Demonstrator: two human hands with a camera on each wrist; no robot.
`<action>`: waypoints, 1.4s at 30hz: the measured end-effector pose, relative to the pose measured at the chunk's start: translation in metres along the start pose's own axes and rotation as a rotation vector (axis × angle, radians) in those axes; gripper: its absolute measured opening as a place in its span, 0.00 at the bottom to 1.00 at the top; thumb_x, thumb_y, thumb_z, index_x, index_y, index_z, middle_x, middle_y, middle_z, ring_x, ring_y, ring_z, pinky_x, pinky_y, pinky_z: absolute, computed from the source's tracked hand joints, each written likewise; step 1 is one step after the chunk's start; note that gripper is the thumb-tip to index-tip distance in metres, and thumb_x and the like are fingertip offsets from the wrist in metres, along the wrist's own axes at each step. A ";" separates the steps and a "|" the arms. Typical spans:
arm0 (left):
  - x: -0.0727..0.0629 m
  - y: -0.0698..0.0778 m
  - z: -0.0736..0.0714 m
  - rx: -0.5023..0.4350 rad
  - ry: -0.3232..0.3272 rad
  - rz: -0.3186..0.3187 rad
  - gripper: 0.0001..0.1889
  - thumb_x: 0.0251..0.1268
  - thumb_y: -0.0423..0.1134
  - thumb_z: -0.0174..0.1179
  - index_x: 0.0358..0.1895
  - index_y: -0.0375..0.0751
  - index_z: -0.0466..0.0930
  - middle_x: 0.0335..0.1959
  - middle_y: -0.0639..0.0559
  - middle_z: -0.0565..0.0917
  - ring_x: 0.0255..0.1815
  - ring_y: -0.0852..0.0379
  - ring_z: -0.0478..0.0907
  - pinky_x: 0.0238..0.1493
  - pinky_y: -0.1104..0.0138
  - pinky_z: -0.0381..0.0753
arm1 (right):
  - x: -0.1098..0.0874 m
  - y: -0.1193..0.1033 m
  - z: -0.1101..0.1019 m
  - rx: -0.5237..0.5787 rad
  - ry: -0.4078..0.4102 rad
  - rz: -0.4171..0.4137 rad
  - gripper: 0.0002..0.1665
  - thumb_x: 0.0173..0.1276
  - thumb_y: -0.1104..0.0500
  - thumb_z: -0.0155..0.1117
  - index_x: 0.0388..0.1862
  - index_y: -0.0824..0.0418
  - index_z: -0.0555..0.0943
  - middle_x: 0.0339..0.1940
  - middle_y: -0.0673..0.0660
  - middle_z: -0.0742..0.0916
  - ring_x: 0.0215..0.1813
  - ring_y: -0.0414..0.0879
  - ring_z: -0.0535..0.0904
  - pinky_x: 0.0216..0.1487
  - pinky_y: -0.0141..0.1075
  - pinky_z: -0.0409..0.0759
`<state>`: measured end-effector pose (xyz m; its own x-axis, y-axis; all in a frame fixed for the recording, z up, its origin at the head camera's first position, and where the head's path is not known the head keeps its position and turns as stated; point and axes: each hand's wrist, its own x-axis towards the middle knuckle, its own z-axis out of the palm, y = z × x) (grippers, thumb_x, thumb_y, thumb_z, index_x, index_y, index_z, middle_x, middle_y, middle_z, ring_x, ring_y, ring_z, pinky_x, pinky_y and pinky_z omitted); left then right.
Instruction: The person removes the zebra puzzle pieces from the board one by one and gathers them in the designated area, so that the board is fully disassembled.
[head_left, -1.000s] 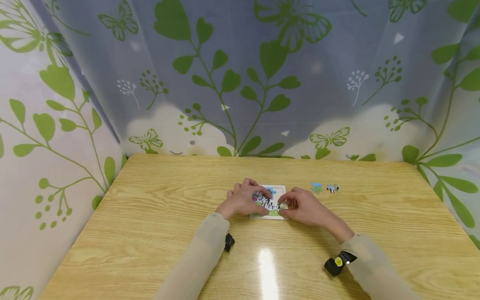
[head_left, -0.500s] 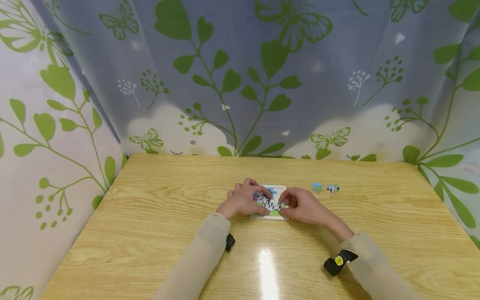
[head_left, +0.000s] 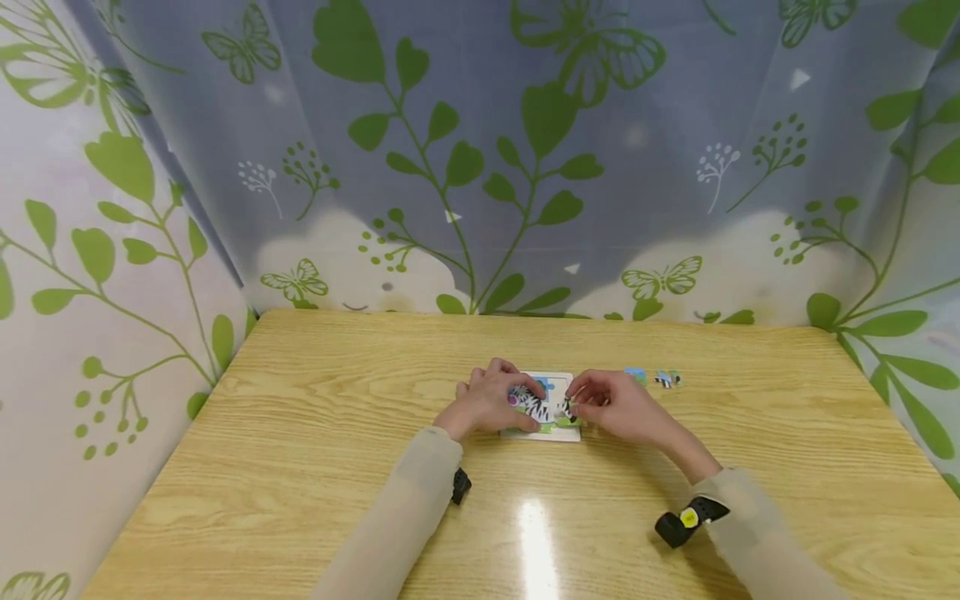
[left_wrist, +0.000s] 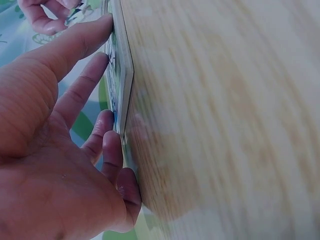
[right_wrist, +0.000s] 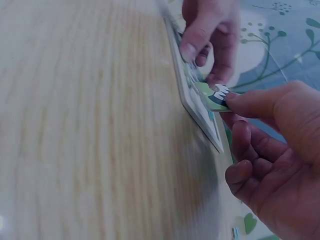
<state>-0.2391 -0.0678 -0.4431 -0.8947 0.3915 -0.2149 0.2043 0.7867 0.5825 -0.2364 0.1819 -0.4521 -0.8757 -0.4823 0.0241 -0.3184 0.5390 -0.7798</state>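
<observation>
A small white-framed jigsaw board (head_left: 553,436) with a zebra picture lies at the middle of the table. My left hand (head_left: 489,402) lies over its left part, thumb and fingertips touching the assembled pieces; its fingers (left_wrist: 80,90) are extended in the left wrist view. Between thumb and fingers, my right hand (head_left: 628,410) pinches a green, black and white puzzle piece (right_wrist: 215,96). The right wrist view has this piece tilted, raised over the right side of the board. Bare white backing shows in the board's upper right, and part of the picture is hidden under the left hand.
Two loose spots of puzzle pieces lie to the right: a blue-topped piece (head_left: 634,373), partly behind the right hand, and a striped one (head_left: 666,379). The wooden table (head_left: 337,392) meets a leaf-patterned curtain (head_left: 480,167) at its back edge.
The right hand has lifted the puzzle piece off the lower right of the board and shifted slightly right and away. The left hand has stayed in place.
</observation>
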 end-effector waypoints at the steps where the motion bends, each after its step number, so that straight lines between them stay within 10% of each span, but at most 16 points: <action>1: 0.000 0.000 0.000 0.002 0.001 0.001 0.19 0.59 0.54 0.74 0.54 0.69 0.83 0.70 0.51 0.65 0.63 0.43 0.61 0.52 0.51 0.58 | -0.001 0.001 -0.002 0.004 0.009 0.001 0.08 0.71 0.63 0.67 0.47 0.58 0.84 0.37 0.55 0.88 0.33 0.42 0.81 0.32 0.34 0.78; 42: 0.000 -0.001 0.000 -0.011 -0.003 0.011 0.19 0.59 0.54 0.73 0.54 0.70 0.83 0.71 0.52 0.65 0.61 0.42 0.61 0.49 0.53 0.56 | -0.067 0.086 -0.100 -0.126 0.409 0.158 0.13 0.75 0.59 0.64 0.53 0.63 0.84 0.36 0.51 0.89 0.32 0.37 0.82 0.31 0.30 0.77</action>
<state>-0.2393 -0.0682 -0.4439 -0.8912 0.4018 -0.2106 0.2099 0.7768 0.5938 -0.2409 0.3294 -0.4584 -0.9804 -0.0885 0.1759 -0.1888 0.6763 -0.7120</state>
